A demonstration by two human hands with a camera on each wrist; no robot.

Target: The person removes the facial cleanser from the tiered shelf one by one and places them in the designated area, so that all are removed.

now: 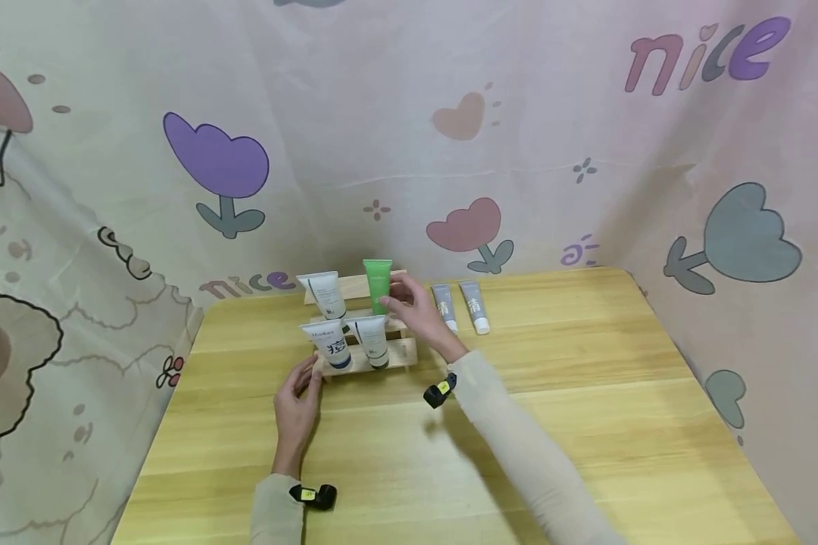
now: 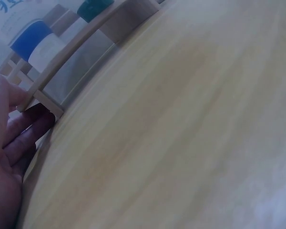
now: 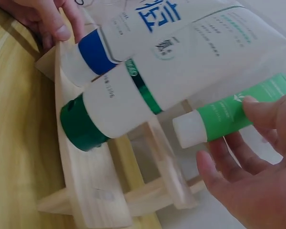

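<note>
A tiered wooden rack stands toward the back of the table. My left hand grips its left front end, thumb on the board and fingers beneath in the left wrist view. My right hand pinches a green tube over the rack's rear right; its white cap points down at the upper tier. On the front tier stand a white tube with a blue band and a white tube with a dark green cap. Another white tube is upright behind them.
Two grey tubes with white caps lie on the table right of the rack, near its back edge. A patterned cloth hangs directly behind the wooden table and along its sides.
</note>
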